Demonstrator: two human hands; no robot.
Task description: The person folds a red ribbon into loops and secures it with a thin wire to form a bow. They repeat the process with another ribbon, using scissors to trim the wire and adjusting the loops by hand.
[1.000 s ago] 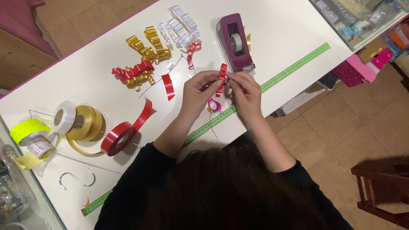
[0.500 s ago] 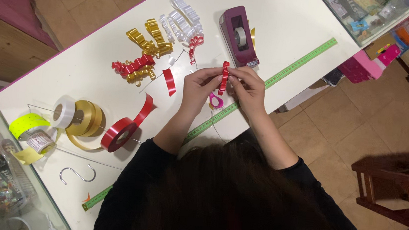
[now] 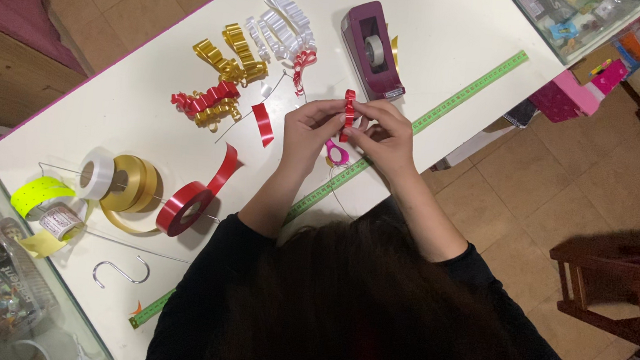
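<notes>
White table (image 3: 148,119) was pretty cluttered from where I was watching. Both hands sat together over the green tape measure (image 3: 458,96): left hand (image 3: 311,127) and right hand (image 3: 385,135) were each pinching a little folded red ribbon piece (image 3: 348,113), held up just above the table. Pink scissors (image 3: 335,154) lay right under them. Purple tape dispenser (image 3: 372,49) was near, ribbon rolls (image 3: 134,191) well off to the left.
</notes>
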